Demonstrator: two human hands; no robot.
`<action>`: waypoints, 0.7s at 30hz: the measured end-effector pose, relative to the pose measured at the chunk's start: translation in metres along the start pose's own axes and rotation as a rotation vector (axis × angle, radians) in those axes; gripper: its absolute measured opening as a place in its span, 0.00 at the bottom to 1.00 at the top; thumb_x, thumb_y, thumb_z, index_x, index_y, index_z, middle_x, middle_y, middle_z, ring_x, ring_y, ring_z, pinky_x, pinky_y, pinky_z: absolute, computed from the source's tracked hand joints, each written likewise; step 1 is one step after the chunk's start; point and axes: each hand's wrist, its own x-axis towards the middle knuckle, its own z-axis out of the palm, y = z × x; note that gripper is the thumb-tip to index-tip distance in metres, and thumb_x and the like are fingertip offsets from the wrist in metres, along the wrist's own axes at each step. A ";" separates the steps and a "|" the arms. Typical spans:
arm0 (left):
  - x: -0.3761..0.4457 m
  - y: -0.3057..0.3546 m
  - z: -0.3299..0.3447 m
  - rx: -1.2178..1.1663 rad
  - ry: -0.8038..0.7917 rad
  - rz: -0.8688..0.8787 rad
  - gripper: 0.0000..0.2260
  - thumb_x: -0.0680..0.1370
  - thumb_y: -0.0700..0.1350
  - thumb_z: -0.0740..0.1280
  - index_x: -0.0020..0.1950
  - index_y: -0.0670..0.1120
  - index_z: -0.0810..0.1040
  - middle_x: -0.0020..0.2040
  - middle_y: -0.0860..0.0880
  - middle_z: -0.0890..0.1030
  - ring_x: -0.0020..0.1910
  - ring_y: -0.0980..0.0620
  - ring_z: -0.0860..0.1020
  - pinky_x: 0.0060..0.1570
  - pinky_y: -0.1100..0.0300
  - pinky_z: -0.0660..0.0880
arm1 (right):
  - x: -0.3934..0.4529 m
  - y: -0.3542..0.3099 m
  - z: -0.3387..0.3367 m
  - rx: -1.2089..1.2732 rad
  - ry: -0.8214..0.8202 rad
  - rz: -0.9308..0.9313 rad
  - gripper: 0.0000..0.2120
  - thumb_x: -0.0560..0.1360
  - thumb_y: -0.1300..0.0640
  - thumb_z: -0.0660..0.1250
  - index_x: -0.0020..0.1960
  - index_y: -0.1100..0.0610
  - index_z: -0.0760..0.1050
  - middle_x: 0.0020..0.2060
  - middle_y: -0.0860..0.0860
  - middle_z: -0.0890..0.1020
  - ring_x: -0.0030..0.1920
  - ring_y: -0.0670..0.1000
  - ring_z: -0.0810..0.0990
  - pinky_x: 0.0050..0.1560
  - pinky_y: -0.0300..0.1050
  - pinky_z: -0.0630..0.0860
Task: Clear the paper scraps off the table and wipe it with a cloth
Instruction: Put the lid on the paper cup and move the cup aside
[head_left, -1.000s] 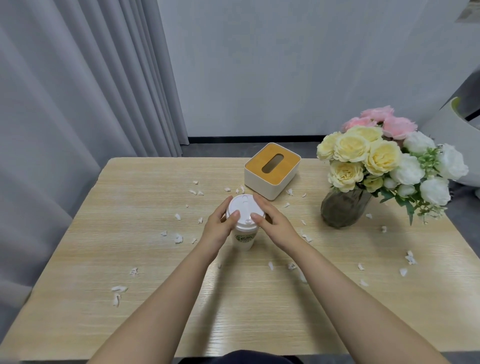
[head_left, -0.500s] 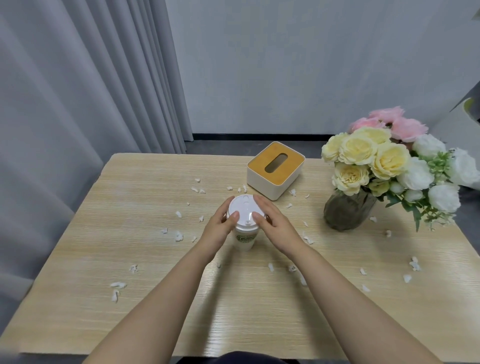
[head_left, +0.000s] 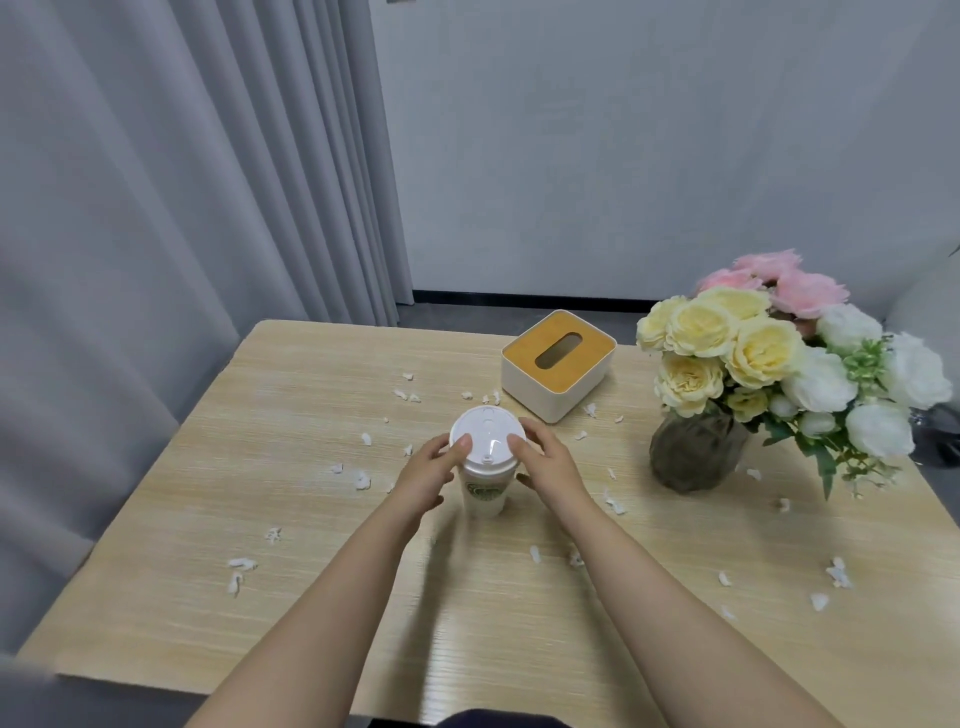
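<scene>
A white paper cup (head_left: 485, 493) with a white plastic lid (head_left: 487, 434) stands upright in the middle of the light wooden table (head_left: 322, 613). My left hand (head_left: 423, 475) grips the lid from the left, thumb on its top. My right hand (head_left: 548, 467) grips it from the right, thumb on top too. Small white paper scraps (head_left: 362, 480) lie scattered over the table, on both sides of the cup. No cloth is in view.
A white tissue box (head_left: 558, 371) with a wooden top sits behind the cup. A dark glass vase (head_left: 693, 457) of yellow, pink and white flowers stands at the right. Grey curtains (head_left: 156, 234) hang along the left side.
Both hands stay on the cup's lid in the same grip. The camera has tilted up a little, so more wall shows.
</scene>
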 end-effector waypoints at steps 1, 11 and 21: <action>-0.002 0.000 0.001 -0.014 0.000 -0.004 0.25 0.75 0.60 0.63 0.70 0.53 0.68 0.66 0.51 0.73 0.62 0.49 0.73 0.62 0.48 0.67 | 0.001 0.000 0.000 -0.014 -0.012 0.006 0.14 0.77 0.54 0.63 0.63 0.51 0.72 0.60 0.48 0.76 0.62 0.52 0.74 0.63 0.57 0.72; -0.012 -0.001 0.013 -0.137 0.093 0.022 0.19 0.76 0.60 0.62 0.65 0.56 0.72 0.63 0.55 0.75 0.61 0.51 0.75 0.56 0.54 0.69 | 0.001 0.002 -0.003 -0.026 -0.100 -0.070 0.10 0.78 0.50 0.61 0.58 0.47 0.74 0.51 0.41 0.79 0.55 0.46 0.76 0.60 0.51 0.74; 0.025 0.033 -0.051 -0.232 0.204 0.069 0.18 0.77 0.59 0.63 0.62 0.51 0.72 0.61 0.53 0.76 0.57 0.50 0.77 0.54 0.57 0.71 | 0.043 -0.054 0.057 -0.032 -0.105 -0.149 0.14 0.77 0.49 0.63 0.62 0.51 0.73 0.54 0.44 0.78 0.57 0.48 0.76 0.62 0.55 0.74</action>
